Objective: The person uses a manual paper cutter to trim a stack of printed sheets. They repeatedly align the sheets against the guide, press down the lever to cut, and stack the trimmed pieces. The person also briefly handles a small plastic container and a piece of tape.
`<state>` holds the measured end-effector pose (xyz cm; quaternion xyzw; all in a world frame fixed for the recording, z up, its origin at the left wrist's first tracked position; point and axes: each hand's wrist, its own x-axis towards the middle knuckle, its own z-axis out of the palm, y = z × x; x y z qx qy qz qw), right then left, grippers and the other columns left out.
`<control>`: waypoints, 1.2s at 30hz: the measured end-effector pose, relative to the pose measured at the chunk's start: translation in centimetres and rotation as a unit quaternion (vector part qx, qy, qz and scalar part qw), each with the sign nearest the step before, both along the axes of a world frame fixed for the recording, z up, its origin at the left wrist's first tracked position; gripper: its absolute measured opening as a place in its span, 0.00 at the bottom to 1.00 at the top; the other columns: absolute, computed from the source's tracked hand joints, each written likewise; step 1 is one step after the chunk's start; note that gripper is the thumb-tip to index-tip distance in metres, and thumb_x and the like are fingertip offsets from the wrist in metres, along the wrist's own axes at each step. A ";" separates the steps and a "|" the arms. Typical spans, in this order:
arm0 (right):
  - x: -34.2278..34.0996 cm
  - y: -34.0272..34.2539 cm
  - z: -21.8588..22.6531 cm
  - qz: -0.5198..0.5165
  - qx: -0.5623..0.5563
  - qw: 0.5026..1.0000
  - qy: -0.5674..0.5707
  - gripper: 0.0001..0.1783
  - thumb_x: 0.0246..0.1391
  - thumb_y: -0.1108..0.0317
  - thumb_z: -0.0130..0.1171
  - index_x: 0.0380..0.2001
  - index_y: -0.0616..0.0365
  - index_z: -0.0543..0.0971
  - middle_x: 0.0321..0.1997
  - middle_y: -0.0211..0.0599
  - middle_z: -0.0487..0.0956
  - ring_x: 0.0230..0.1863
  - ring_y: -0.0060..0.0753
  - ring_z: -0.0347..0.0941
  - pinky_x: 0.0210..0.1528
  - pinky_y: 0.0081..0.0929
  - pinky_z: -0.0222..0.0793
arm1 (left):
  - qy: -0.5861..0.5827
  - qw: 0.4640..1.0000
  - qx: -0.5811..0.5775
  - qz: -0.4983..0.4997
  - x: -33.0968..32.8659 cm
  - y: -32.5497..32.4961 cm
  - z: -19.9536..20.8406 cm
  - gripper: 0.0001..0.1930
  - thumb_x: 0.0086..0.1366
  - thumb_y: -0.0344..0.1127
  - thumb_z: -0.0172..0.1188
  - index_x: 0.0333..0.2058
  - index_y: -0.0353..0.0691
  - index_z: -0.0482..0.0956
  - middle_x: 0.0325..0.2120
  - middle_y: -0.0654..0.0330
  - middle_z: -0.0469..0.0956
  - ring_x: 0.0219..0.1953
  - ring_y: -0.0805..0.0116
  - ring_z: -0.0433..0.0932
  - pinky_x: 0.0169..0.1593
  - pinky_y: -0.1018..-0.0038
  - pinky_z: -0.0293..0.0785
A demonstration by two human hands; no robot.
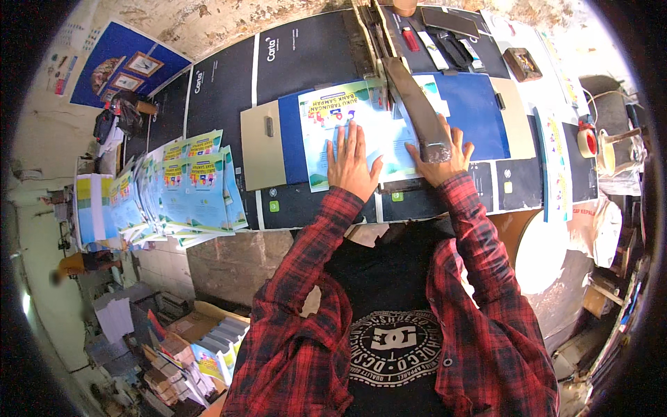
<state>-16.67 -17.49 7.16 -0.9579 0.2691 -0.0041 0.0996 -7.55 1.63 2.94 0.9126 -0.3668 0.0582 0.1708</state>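
- A person in a red plaid shirt is leaning over a dark table [306,62], seen from above.
- The left hand [352,167] is lying flat, fingers spread, on a printed sheet [347,132]; its grip is fully open and closing on nothing, so it appears to be pinning the sheet in place.
- The right hand [445,156] is pressing down just right of the sheet, palm flat and fingers splayed, holding nothing, at the near end of a long cutter arm [417,111].
- The cutter arm is crossing the right edge of the sheet, probably so that edge lines up with the blade.
- A blue board [479,111] is lying under the sheet and extending to its right.
- A fanned pile of matching sheets [187,187] is sitting well left of the sheet.
- A tape roll [587,142] is resting far right of the sheet.
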 end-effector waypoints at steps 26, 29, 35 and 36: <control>1.6 6.3 9.1 0.203 0.017 0.951 -0.232 0.56 0.45 0.50 0.67 0.72 0.59 0.51 0.72 0.55 0.59 0.71 0.59 0.57 0.66 0.54 0.59 | -0.005 0.998 -0.030 0.055 -0.3 -0.5 -0.8 0.38 0.65 0.58 0.52 0.65 0.34 0.64 0.69 0.53 0.59 0.71 0.53 0.54 0.70 0.46 0.43; 3.0 3.4 17.2 0.154 0.268 0.937 -0.164 0.45 0.51 0.55 0.63 0.69 0.58 0.58 0.60 0.56 0.72 0.56 0.57 0.73 0.58 0.37 0.69 | -0.004 0.998 -0.031 0.050 -0.5 -0.1 -0.2 0.39 0.65 0.59 0.51 0.65 0.34 0.63 0.69 0.52 0.58 0.72 0.52 0.53 0.71 0.45 0.41; 2.3 -10.9 3.3 -0.113 0.373 0.880 -0.271 0.40 0.58 0.42 0.60 0.60 0.66 0.70 0.51 0.53 0.78 0.49 0.37 0.77 0.45 0.30 0.73 | 0.002 0.998 -0.043 0.055 -0.4 -0.1 -0.4 0.40 0.64 0.57 0.52 0.67 0.35 0.59 0.70 0.52 0.55 0.73 0.52 0.51 0.71 0.45 0.38; 0.7 -12.4 -2.5 -0.113 0.286 0.905 -0.294 0.40 0.57 0.42 0.61 0.59 0.66 0.69 0.50 0.54 0.78 0.50 0.37 0.77 0.48 0.31 0.72 | 0.006 0.998 -0.032 0.046 -0.5 -0.4 -0.5 0.41 0.64 0.56 0.53 0.68 0.35 0.58 0.71 0.53 0.54 0.73 0.53 0.50 0.72 0.45 0.37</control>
